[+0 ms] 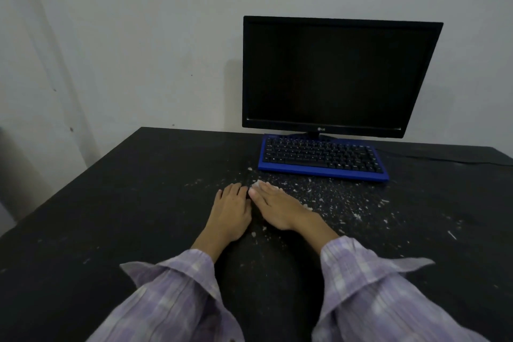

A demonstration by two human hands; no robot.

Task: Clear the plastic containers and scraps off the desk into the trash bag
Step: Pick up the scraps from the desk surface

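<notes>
Head view: left hand (231, 209) and right hand (273, 207) flat, fingers straight, side by side on black worktop (111, 203). White scraps (333, 197) scattered 3 o'clock of hands, below blue keyboard (322, 157). Sweep crumbs into one pile, keep palms pressed low; no containers or trash bag visible.

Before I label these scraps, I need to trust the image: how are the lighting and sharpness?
Head view: dim, flat light; the small white scraps still stand out on the black desk; the black monitor screen shows no glare; wide-angle bending tilts the monitor's edges; sleeves slightly soft.
</notes>
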